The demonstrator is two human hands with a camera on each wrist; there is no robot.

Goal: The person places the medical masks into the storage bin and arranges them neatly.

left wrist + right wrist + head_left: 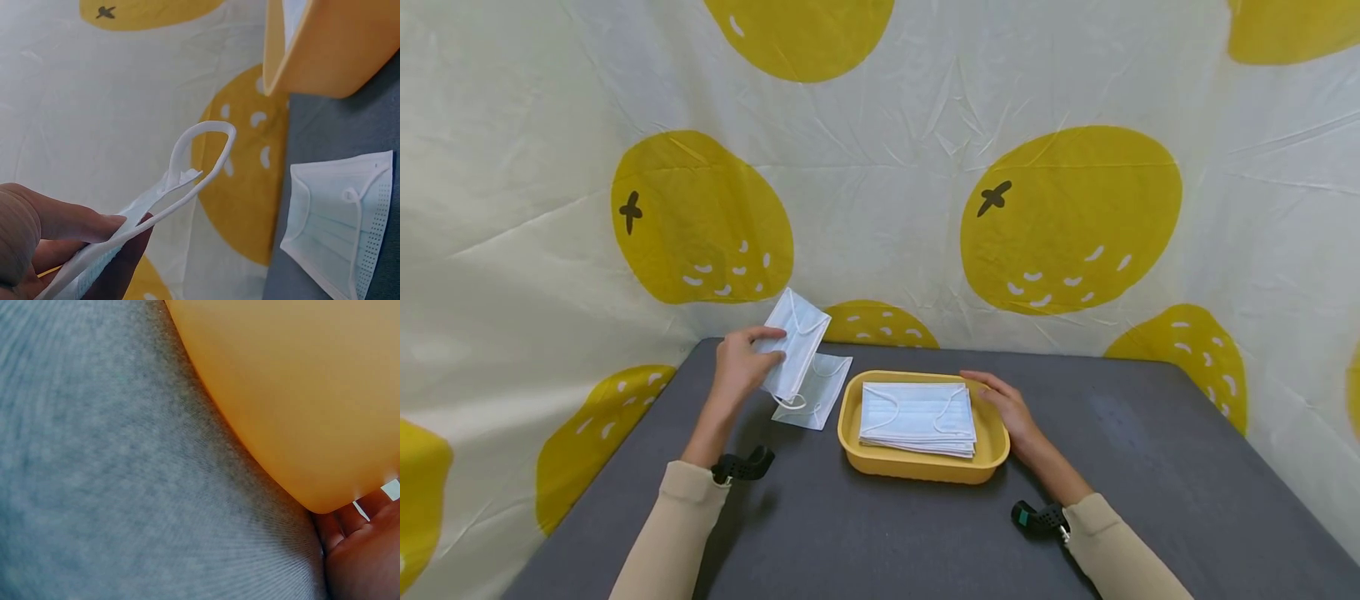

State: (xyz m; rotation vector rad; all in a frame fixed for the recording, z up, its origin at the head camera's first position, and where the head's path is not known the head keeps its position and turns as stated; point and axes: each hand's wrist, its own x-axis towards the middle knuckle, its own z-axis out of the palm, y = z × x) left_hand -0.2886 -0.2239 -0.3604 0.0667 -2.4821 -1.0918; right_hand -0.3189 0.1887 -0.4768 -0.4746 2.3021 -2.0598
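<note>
My left hand [745, 363] pinches a pale blue face mask [799, 333] between thumb and fingers, held up and tilted left of a yellow bin [1000, 454]. One white ear loop [228, 147] hangs free beyond my fingertips in the left wrist view. Another face mask [337, 219] lies flat on the table, partly behind the held one in the head view. A stack of face masks [917, 412] with white loops fills much of the bin. My right hand [1011, 410] rests at the bin's right back corner, fingers extended along its outer wall.
Dark grey fabric [880, 533] covers the table. Behind it hangs a white curtain [880, 208] with large yellow fruit prints. Both wrists wear black straps, the left strap [743, 464] close above the table and the right strap [1037, 518] near the bin.
</note>
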